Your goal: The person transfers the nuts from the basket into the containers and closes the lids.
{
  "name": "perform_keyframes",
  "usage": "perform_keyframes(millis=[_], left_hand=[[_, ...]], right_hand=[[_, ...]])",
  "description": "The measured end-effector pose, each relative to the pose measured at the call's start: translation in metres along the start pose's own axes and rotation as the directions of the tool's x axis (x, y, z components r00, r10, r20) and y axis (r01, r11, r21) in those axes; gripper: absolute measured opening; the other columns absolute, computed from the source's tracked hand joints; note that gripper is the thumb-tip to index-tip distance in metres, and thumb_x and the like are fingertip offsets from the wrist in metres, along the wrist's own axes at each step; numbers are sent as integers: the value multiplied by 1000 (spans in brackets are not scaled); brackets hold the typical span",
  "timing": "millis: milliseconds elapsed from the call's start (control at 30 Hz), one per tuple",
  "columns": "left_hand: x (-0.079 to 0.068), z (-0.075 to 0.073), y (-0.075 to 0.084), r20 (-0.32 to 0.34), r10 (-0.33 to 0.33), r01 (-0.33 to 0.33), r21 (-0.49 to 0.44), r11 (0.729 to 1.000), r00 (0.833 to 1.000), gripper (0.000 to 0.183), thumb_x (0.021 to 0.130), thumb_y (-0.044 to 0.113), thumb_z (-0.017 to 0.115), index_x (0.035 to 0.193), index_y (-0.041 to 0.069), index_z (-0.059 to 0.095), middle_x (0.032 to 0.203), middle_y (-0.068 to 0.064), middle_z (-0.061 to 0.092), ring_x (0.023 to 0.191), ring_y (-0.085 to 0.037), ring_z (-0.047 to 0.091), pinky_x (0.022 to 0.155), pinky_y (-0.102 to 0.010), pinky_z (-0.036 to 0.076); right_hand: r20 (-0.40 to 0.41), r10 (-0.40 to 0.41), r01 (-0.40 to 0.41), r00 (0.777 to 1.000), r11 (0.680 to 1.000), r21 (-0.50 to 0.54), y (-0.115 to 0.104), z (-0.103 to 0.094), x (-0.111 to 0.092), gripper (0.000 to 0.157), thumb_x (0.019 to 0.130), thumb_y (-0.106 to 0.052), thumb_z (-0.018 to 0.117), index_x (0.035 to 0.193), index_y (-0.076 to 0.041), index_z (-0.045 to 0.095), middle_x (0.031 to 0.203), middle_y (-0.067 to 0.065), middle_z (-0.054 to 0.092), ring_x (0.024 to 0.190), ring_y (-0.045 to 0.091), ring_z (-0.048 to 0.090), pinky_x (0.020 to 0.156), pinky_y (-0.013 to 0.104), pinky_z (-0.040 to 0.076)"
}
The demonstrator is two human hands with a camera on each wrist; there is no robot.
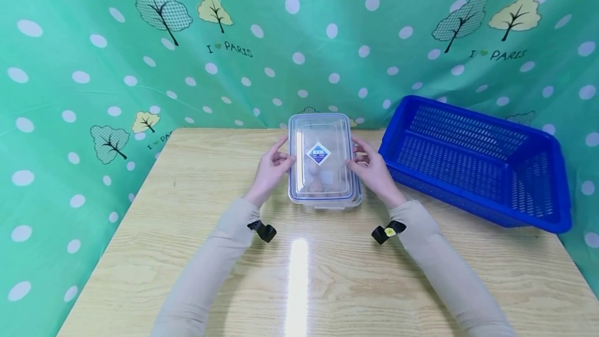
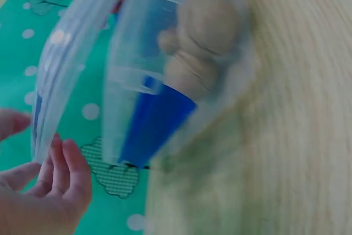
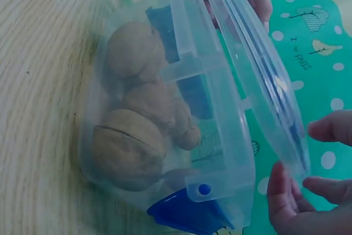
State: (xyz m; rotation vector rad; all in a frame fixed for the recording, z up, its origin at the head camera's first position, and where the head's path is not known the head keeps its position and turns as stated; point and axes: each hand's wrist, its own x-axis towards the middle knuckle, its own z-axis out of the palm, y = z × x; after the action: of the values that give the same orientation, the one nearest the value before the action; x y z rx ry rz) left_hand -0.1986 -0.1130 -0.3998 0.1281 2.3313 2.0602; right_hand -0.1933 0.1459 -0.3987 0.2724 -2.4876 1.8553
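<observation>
A clear plastic lid (image 1: 327,129) with a blue seal line and a diamond-shaped BXH label (image 1: 318,153) is held between both hands. My left hand (image 1: 270,166) pinches its left edge, thumb on one face and fingers on the other. The right hand (image 1: 373,169) pinches the opposite edge in the same way. Under the lid stands a clear plastic food container (image 3: 228,136) on the table. A gap shows between lid and container in both wrist views. Inside lie several brown, rounded clay-like lumps (image 3: 129,147). Blue pieces (image 2: 157,122) show at the container's wall.
A blue perforated plastic basket (image 1: 468,168) stands at the right rear of the wooden table (image 1: 187,207), close to the right hand. Behind the table hangs a green dotted cloth (image 1: 262,56) with printed trees.
</observation>
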Motion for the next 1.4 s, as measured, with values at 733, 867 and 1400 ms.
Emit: perform_keyframes(millis=[733, 867, 1400], left_hand=[[11, 8, -28, 177, -42, 3, 215, 977, 983, 65, 96, 15, 61, 151, 4, 28, 125, -19, 45, 106, -33, 55, 88, -35, 52], [11, 9, -30, 177, -58, 27, 173, 984, 983, 68, 95, 15, 63, 152, 6, 28, 125, -17, 46, 105, -31, 56, 87, -34, 52], [8, 13, -34, 165, -86, 66, 121, 990, 983, 70, 94, 16, 64, 153, 10, 27, 134, -19, 41, 117, -35, 49, 96, -42, 47]], right_hand=[[-9, 3, -6, 1000, 931, -365, 14, 3, -9, 59, 90, -13, 62, 143, 6, 41, 122, 24, 53, 90, 31, 55, 79, 39, 47], [0, 6, -6, 1000, 940, -341, 17, 1, -9, 59, 91, -15, 64, 142, 4, 43, 120, 23, 54, 89, 29, 56, 78, 37, 48], [176, 229, -227, 957, 973, -31, 30, -7, -14, 72, 98, -29, 58, 155, -18, 16, 152, 32, 17, 137, 49, 20, 102, 64, 33]])
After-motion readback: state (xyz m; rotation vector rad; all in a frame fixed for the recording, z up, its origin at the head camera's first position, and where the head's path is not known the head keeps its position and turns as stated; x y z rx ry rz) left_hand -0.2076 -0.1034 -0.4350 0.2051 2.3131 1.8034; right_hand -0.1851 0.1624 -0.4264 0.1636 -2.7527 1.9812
